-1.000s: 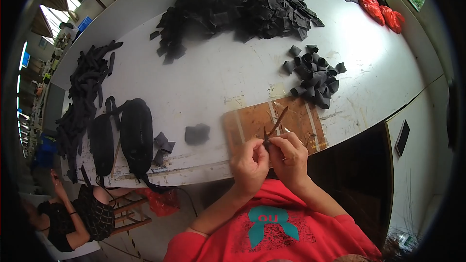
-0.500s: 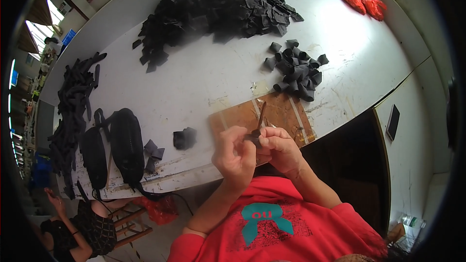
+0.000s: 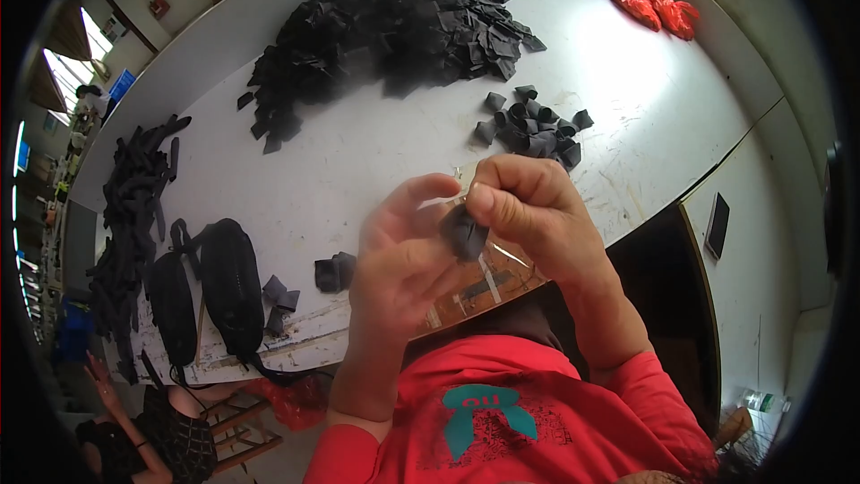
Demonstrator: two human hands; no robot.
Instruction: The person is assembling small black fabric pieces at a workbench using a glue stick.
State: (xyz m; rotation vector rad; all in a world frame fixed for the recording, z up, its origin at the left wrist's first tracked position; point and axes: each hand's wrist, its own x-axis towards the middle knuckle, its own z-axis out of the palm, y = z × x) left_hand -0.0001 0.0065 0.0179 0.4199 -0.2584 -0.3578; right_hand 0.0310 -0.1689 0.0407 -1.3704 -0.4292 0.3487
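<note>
A small folded black fabric piece (image 3: 464, 234) is held between my two hands above the brown board. My right hand (image 3: 546, 220) pinches its upper edge between thumb and bent forefinger. From the other side my left hand (image 3: 399, 255) grips it with the thumb, forefinger raised away from it; its other fingers are partly hidden behind. Below my hands the brown board (image 3: 515, 273) lies at the table's front edge, mostly covered by them. Beyond my right hand is a heap of curled black fabric loops (image 3: 533, 125).
A large pile of flat black fabric pieces (image 3: 394, 27) fills the far table. Black strips (image 3: 134, 215), two black pouches (image 3: 231, 278) and a few folded pieces (image 3: 334, 272) lie left. Red bags (image 3: 636, 2) sit far right; a phone (image 3: 718, 224) rests on the right-hand surface.
Both hands have risen off the board, and the black piece has come up with them. The thin brown stick-like thing that stood up by my fingers no longer shows. My left forefinger has lifted away.
</note>
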